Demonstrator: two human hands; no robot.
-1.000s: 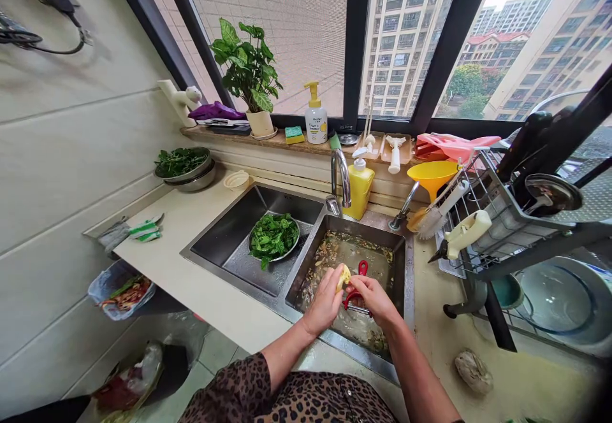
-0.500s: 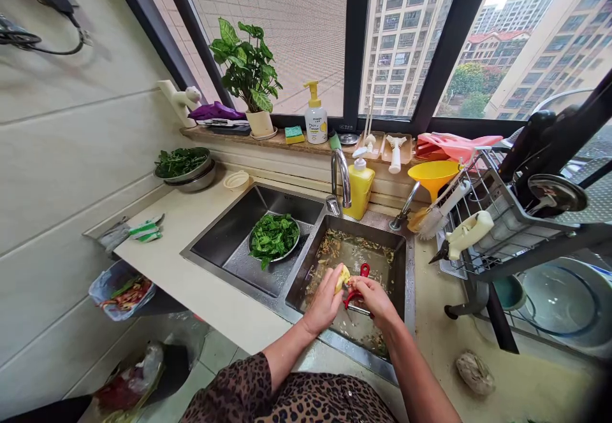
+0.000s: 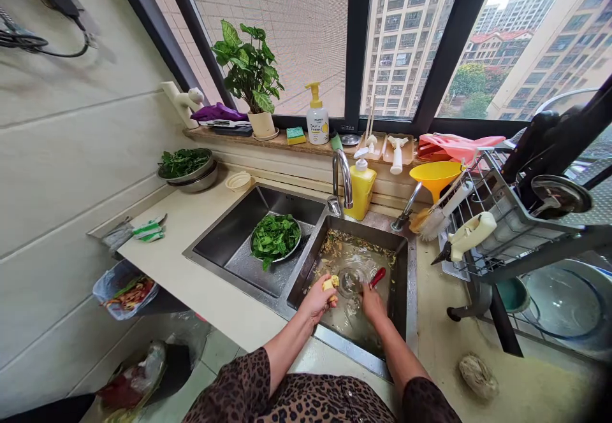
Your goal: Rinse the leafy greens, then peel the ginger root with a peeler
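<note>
Both my hands are low inside the right basin of the double sink (image 3: 406,264), which holds shallow water and floating peelings. My left hand (image 3: 318,297) is closed around a small yellow peeled piece of vegetable (image 3: 329,281). My right hand (image 3: 371,301) grips a red-handled peeler (image 3: 377,276), whose red end sticks up above the fingers. The two hands are apart, with rippling water between them.
The left basin holds a metal bowl of green leaves (image 3: 275,238). A faucet (image 3: 342,178) and yellow soap bottle (image 3: 361,187) stand behind the sink. A dish rack (image 3: 502,219) with an orange funnel (image 3: 435,178) is right; another bowl of greens (image 3: 184,165) and a plant (image 3: 248,72) are left.
Both hands have dropped from above the basin down to the water and moved apart. The peeler no longer touches the yellow piece. The water now ripples.
</note>
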